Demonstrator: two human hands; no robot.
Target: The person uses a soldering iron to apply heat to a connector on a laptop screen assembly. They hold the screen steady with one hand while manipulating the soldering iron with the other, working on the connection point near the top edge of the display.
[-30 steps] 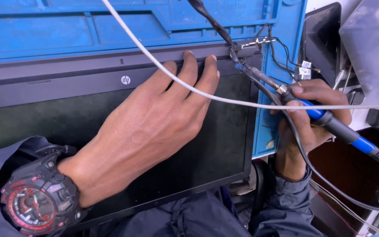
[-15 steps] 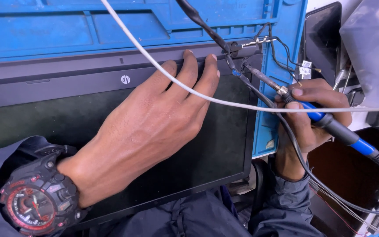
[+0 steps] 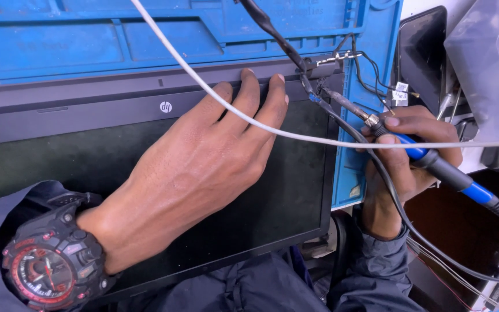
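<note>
Head view looks down on my left hand (image 3: 203,173), spread flat on the dark laptop screen (image 3: 59,167), fingertips pressing the bezel at its top edge. My right hand (image 3: 405,156) grips a blue-and-black soldering iron (image 3: 428,162) like a pen, thumb and fingers closed around the handle. Its metal tip sits at the screen's upper right corner, touching a small black connector (image 3: 321,72) with thin wires. A white cable (image 3: 319,140) crosses over both hands. Behind the screen lies a blue work mat (image 3: 88,40). A red-and-black watch (image 3: 47,268) wraps my left wrist.
</note>
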